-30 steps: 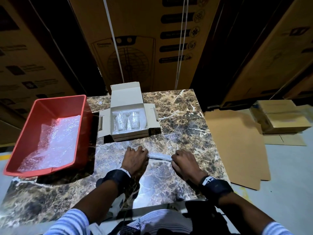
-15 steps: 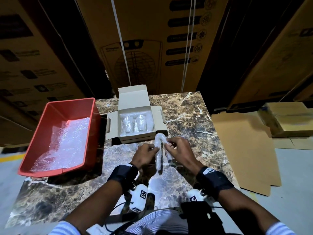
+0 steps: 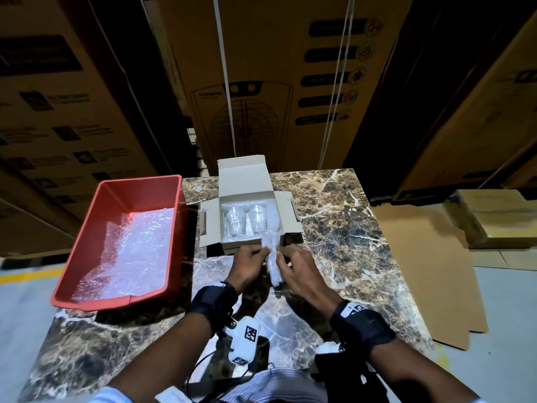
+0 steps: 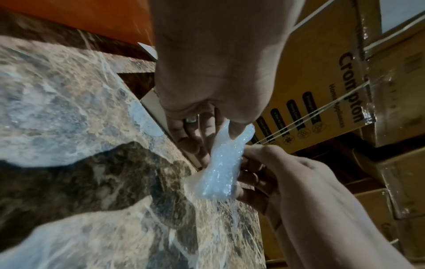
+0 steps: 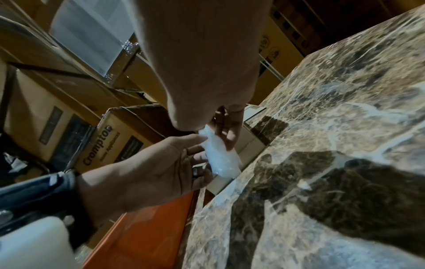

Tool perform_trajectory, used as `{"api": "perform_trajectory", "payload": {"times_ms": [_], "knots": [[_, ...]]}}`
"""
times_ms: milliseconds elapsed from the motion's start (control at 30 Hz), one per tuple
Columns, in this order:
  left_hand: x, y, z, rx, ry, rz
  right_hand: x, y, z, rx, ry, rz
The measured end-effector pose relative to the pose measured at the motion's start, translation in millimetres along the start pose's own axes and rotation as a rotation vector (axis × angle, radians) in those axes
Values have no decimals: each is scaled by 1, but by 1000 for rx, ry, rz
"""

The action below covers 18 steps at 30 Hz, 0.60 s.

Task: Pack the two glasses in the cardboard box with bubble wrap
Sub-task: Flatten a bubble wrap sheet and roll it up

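Both hands meet over the marble table (image 3: 334, 234), each pinching the same roll of bubble wrap (image 3: 272, 261) between thumb and fingertips. Left hand (image 3: 247, 267) grips it from the left side, right hand (image 3: 300, 274) from the right, so the roll sits squeezed between the two, just in front of the cardboard box (image 3: 247, 181).

Going left to right across the tabletop: a red plastic bin (image 3: 87, 234) holds a loose sheet of bubble wrap, then the small box stands open with its lid flap raised and side flaps spread, and the two glasses (image 3: 245, 221) rest side by side inside it on a clear lining. To the right, off the table, flattened cardboard sheets (image 3: 421, 271) lie on the grey floor. Tall printed cartons (image 3: 276, 82) wall the room behind.

The roll's long axis runs away from the person toward the box, its far end reaching the box's near edge. In the wrist views its near, lower end dips toward the marble; whether it touches cannot be told.
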<state>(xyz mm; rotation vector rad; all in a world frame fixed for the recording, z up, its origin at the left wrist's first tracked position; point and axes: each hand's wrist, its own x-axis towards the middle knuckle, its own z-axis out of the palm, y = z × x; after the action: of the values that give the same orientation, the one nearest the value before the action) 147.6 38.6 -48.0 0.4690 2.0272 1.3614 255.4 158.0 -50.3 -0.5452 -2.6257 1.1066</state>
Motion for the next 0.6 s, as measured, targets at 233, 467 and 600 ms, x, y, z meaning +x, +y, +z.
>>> {"api": "perform_trajectory", "payload": {"times_ms": [233,467,600], "knots": [[4,-2,-34,-140,-14,-56,9,-25,13,393,82,234],[-5,10,-70,-450,-89,-159,22,-41,42,344,89,272],[-5,6,-93,-369,-98,-84,24,-55,56,403,3,300]]}}
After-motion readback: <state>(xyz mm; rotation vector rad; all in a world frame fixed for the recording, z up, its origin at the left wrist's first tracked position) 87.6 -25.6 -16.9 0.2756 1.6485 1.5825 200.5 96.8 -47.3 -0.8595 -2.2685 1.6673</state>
